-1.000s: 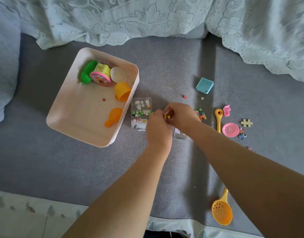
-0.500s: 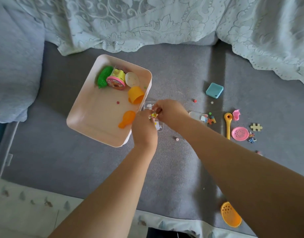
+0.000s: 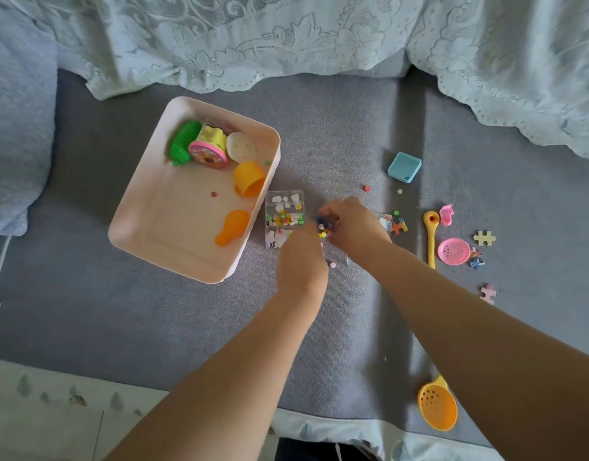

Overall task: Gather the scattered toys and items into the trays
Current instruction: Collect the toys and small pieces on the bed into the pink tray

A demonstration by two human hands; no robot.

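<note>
Soft daylight fills the scene, bright on the lace cover along the far edge of the grey mat and dimmer toward its middle. A dark shadow band runs down the mat right of centre. Both hands are motion-blurred, the left hand most. Wide-angle bending curves the edges; the corners look soft.

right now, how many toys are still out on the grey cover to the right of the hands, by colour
yellow or orange: 2, the spoon and the strainer ladle
pink: 3, the round sieve, the small mould, a puzzle piece
blue: 1, the square box
cream: 1, a puzzle piece
total: 7, loose beads and mixed-colour bits left out
</note>
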